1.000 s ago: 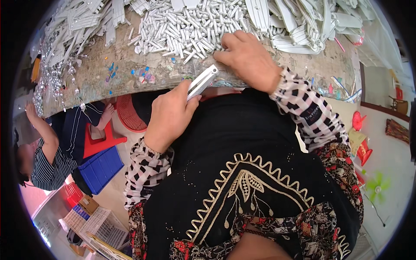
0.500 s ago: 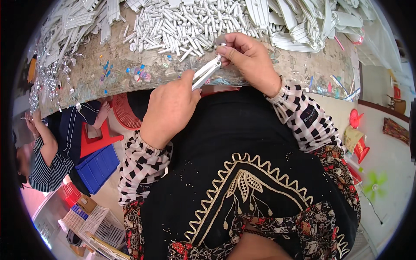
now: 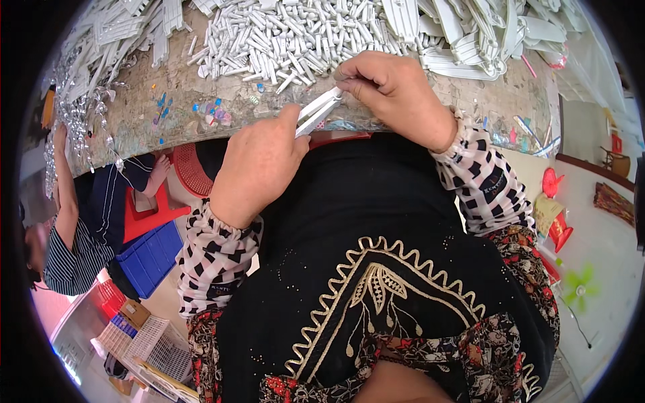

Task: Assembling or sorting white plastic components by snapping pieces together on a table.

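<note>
Far left: co-worker (image 3: pixel 77 252) in striped top, one arm up by the silver tinsel (image 3: pixel 74 127) hanging over the table edge; blue crate (image 3: pixel 151 262) and red stool (image 3: pixel 151 218) near them. Upper left on the table (image 3: pixel 232 94): strip pile (image 3: pixel 107 47), white. Right of it, nearer the front edge, coloured scraps (image 3: pixel 213 111).

Left hand (image 3: pixel 259 161): closed, gripping the white piece (image 3: pixel 319 111) between thumb and fingers. Piece is long, narrow, looks slotted or two-armed; it's held at the table's front edge, tilted, far end pointing up and right toward the other hand. Peg pile (image 3: pixel 282 40) lies beyond it, small white pegs, loose.

Right hand (image 3: pixel 403 91): fingers curled, thumb and index close together at the piece's far end. Can't tell if they pinch a peg or only touch the piece; the tip is too small and partly covered. Right of that hand, blade pile (image 3: pixel 463 40), white, then a pink stick (image 3: pixel 529 66). Far right, green fan (image 3: pixel 580 289).

Step looks like fine fitting at the piece's end, probably a peg. Next move seems to call for a steady left grip and careful right fingertip alignment.
</note>
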The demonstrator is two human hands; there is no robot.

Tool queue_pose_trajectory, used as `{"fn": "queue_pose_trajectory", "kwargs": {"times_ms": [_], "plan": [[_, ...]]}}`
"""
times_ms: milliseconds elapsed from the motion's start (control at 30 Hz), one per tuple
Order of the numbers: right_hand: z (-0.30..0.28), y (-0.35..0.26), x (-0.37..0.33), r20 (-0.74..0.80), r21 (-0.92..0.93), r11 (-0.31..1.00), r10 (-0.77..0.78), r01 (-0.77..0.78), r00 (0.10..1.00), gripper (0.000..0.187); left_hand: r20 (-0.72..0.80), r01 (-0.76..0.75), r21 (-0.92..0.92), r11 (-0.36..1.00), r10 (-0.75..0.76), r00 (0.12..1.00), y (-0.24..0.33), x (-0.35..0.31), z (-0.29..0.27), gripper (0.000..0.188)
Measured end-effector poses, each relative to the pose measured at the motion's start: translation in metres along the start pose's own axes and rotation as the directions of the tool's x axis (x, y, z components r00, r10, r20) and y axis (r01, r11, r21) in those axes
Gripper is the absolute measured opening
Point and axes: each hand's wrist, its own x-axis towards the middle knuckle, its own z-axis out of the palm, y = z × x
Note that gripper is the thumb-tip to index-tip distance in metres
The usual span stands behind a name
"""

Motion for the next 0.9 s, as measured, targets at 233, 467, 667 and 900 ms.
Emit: {"fn": "queue_pose_trajectory", "kwargs": {"times_ms": [233,467,667,900], "plan": [[-0.007,-0.011,0.002,0.114,-0.103,0.995,-0.002,0.014,0.994,0.013,-0.022,-0.03,0.009,1.0,0.03,0.999,0.0,-0.001,0.0,0.021],[0.0,-0.03,0.01,0.335,-0.332,0.923,-0.077,0.194,0.939,0.018,-0.059,-0.048,-0.014,0.999,0.047,0.997,-0.003,-0.003,0.002,0.02],[-0.012,-0.02,0.028,0.335,-0.17,0.979,-0.051,0.114,0.941,0.018,-0.084,-0.083,0.014,0.996,0.084,0.993,-0.004,-0.004,0.007,0.02],[0.038,-0.017,0.057,0.199,-0.197,0.979,0.09,-0.05,0.976,0.03,-0.142,-0.126,0.025,0.992,0.128,0.982,-0.003,-0.004,0.008,0.02]]}}
